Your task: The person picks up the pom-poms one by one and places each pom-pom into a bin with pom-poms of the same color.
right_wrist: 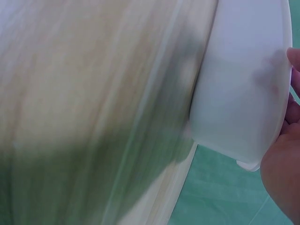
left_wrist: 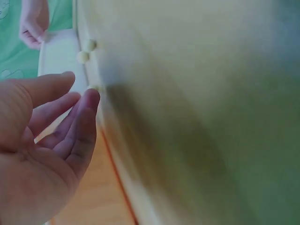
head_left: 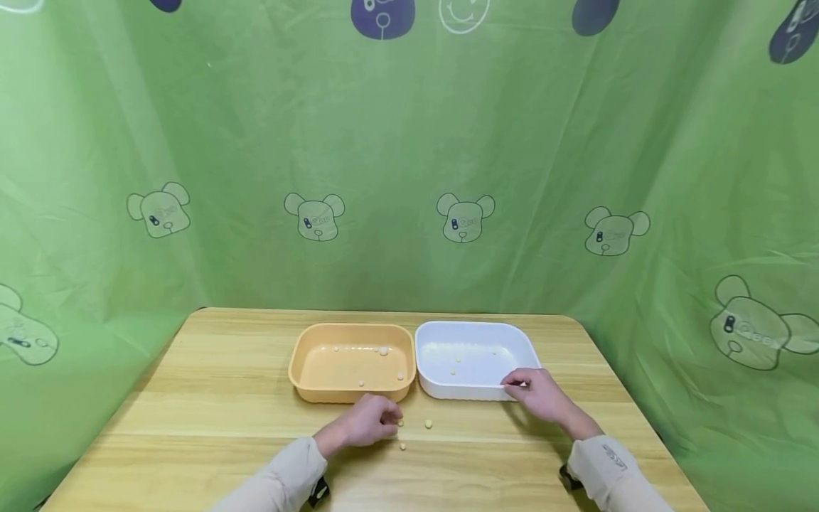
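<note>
My left hand (head_left: 369, 421) hovers by the near wall of the orange tray (head_left: 350, 397), thumb and fingers loosely bent with a gap between them. Right at its fingertips lies a small pale-yellow tablet (head_left: 401, 423); another tablet (head_left: 429, 424) is to the right, a third tablet (head_left: 403, 446) nearer me. At the near right corner of the white tray (head_left: 461, 392), my right hand (head_left: 540, 395) has its bent fingertips over the rim. In the right wrist view the tray wall (right_wrist: 234, 93) partly hides those fingers, so I cannot tell whether they hold anything.
Several white tablets (head_left: 384, 350) of differing size lie in the orange tray, and a few yellow tablets (head_left: 453, 372) in the white one. The trays stand side by side on the wooden table (head_left: 243, 412). A green printed curtain (head_left: 384, 270) surrounds the table's back and sides.
</note>
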Available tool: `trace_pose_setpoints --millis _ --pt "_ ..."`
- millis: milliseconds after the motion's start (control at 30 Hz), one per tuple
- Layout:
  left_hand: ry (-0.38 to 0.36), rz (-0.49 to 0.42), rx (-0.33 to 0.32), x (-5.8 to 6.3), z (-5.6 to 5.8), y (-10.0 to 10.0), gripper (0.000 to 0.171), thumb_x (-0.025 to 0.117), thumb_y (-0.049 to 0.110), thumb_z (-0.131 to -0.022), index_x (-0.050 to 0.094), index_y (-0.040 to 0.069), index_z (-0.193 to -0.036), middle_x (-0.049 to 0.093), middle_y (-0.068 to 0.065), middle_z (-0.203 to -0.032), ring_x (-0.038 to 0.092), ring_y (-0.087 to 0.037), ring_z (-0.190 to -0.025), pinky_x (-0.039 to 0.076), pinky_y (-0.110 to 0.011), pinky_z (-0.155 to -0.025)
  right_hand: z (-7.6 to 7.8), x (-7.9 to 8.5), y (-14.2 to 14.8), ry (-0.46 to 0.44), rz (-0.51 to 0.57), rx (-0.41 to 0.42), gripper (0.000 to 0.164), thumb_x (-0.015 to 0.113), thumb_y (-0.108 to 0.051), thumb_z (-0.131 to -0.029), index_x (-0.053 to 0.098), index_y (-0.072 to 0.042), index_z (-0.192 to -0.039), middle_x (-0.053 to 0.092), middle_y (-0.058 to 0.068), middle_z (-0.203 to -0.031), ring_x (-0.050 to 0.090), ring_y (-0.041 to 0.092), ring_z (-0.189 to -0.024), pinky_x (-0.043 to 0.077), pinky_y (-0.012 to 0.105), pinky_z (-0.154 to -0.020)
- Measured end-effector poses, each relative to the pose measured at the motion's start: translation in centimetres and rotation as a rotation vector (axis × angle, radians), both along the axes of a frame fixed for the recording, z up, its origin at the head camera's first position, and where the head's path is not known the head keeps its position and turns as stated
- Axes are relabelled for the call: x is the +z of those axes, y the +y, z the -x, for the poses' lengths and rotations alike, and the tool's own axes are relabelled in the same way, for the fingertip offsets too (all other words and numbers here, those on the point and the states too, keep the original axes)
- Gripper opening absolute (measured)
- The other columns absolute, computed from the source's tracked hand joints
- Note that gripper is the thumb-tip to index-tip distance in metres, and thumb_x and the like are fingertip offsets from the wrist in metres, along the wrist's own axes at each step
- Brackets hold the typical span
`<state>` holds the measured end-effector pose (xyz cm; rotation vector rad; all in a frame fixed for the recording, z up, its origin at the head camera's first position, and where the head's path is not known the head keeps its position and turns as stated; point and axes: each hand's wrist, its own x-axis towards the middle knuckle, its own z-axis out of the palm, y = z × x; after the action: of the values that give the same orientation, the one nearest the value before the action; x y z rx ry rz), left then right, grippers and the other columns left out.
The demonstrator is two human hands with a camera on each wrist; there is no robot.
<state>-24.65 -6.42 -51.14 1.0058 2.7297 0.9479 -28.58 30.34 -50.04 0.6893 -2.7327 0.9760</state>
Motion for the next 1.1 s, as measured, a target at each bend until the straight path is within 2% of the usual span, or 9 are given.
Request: trace_pose_setpoints --millis 200,367,533,800,1100 --pt "0.031 -0.02 0.03 -0.7 0.2 0.1 0.017 0.071 0.003 -0.075 0.069 0.002 -0.092 0.067 0.001 -0.079 0.057 -0.001 -0.072 0.048 -0.016 -0.068 0.0 0.1 0.0 -0.003 -0.017 -0.009 0.006 0.067 -0.008 -0.087 0.072 -0.012 -0.085 0.068 -0.004 -0.084 0.061 0.013 -0.081 0.05 0.03 -0.073" --pt "0.053 0.004 0.054 -0.8 0.2 0.4 0.016 0.07 0.004 -0.074 0.07 0.002 -0.091 0.066 0.002 -0.076 0.055 0.0 -0.069 0.047 -0.016 -0.067 0.0 0.1 0.0 -0.009 -0.031 -0.014 0.006 0.067 -0.01 -0.087 0.072 -0.013 -0.086 0.068 -0.003 -0.085 0.06 0.012 -0.082 0.05 0.031 -0.074" --pt "0.047 0.033 0.085 -0.7 -0.1 0.8 0.014 0.069 0.005 -0.075 0.07 0.005 -0.089 0.062 0.008 -0.071 0.052 0.0 -0.065 0.045 -0.017 -0.063 0.1 0.0 0.0 -0.009 -0.034 -0.015 0.007 0.066 -0.011 -0.088 0.072 -0.014 -0.086 0.068 -0.004 -0.084 0.06 0.011 -0.081 0.05 0.03 -0.073" --pt "0.054 0.06 0.079 -0.8 0.1 0.9 0.006 0.071 0.007 -0.075 0.069 0.01 -0.08 0.056 0.013 -0.066 0.049 0.001 -0.061 0.043 -0.016 -0.06 0.0 -0.1 0.0 -0.007 -0.029 -0.018 0.008 0.065 -0.011 -0.088 0.072 -0.014 -0.086 0.067 -0.004 -0.083 0.06 0.01 -0.081 0.05 0.03 -0.073" --pt "0.035 0.104 0.079 -0.7 0.2 1.3 0.009 0.075 0.01 -0.077 0.066 0.014 -0.078 0.052 0.015 -0.066 0.048 0.001 -0.062 0.043 -0.016 -0.061 0.0 0.0 0.1 -0.015 -0.028 -0.016 0.008 0.065 -0.011 -0.088 0.072 -0.015 -0.086 0.067 -0.005 -0.084 0.06 0.011 -0.081 0.05 0.03 -0.073"
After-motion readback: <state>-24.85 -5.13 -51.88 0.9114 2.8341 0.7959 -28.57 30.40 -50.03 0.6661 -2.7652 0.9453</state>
